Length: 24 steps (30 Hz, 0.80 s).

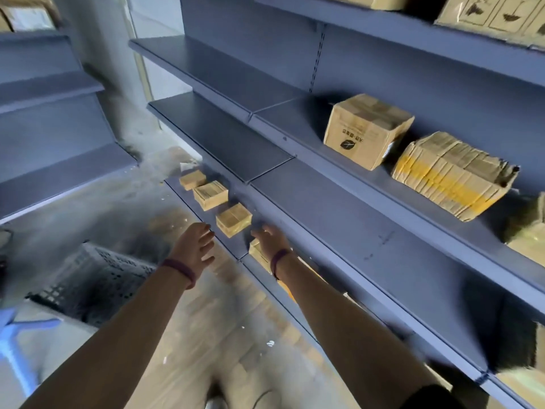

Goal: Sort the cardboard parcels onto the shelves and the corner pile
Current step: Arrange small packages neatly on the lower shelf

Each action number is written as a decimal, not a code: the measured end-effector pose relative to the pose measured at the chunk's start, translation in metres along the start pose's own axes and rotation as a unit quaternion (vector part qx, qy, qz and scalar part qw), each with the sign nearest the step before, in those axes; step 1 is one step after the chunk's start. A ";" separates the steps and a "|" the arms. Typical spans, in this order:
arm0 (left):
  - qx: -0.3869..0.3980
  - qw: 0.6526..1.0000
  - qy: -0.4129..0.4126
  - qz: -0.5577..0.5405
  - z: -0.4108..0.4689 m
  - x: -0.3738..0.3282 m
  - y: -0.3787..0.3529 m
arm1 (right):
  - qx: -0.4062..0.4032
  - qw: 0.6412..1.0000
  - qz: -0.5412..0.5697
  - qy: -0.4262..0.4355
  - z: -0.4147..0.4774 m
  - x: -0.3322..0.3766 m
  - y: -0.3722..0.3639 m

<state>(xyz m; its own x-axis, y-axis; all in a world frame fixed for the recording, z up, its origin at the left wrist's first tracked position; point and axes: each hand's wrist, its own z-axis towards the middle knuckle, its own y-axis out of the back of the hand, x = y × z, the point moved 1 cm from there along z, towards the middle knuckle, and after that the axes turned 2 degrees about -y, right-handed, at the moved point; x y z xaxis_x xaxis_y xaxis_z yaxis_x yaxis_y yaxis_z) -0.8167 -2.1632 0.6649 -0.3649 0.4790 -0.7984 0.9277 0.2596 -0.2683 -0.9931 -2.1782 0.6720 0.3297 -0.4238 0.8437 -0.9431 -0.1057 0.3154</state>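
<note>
Three small cardboard parcels stand in a row on the lowest shelf: a far one, a middle one and a near one. Both my arms reach down toward that shelf. My left hand hovers just left of the near parcel with fingers spread and holds nothing. My right hand rests over a fourth small parcel, which it mostly hides; whether it grips that parcel is unclear. Higher up, a printed box and a crumpled yellow-taped parcel sit on a middle shelf.
Grey-blue shelving runs along the right, with more parcels at the top right and right edge. A second shelf unit stands at left. A perforated grey crate sits on the floor beside a blue stool leg.
</note>
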 end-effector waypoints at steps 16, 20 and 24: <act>-0.031 1.000 0.006 0.002 0.166 -0.123 0.068 | 0.014 0.999 0.032 -0.027 0.165 0.120 -0.106; -0.047 0.999 0.001 -0.001 0.226 -0.159 0.076 | 0.044 0.999 0.012 -0.025 0.229 0.153 -0.125; -0.071 0.997 -0.002 -0.009 0.288 -0.203 0.078 | 0.056 0.998 0.001 -0.006 0.291 0.198 -0.136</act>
<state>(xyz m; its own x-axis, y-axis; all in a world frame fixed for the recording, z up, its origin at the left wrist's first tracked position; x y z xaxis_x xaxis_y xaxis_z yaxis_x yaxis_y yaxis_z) -0.6477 -2.4816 0.6515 -0.3807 0.4704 -0.7961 0.9005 0.3842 -0.2036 -0.8126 -2.5092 0.6702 0.3282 -0.4353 0.8384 -0.9428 -0.2055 0.2624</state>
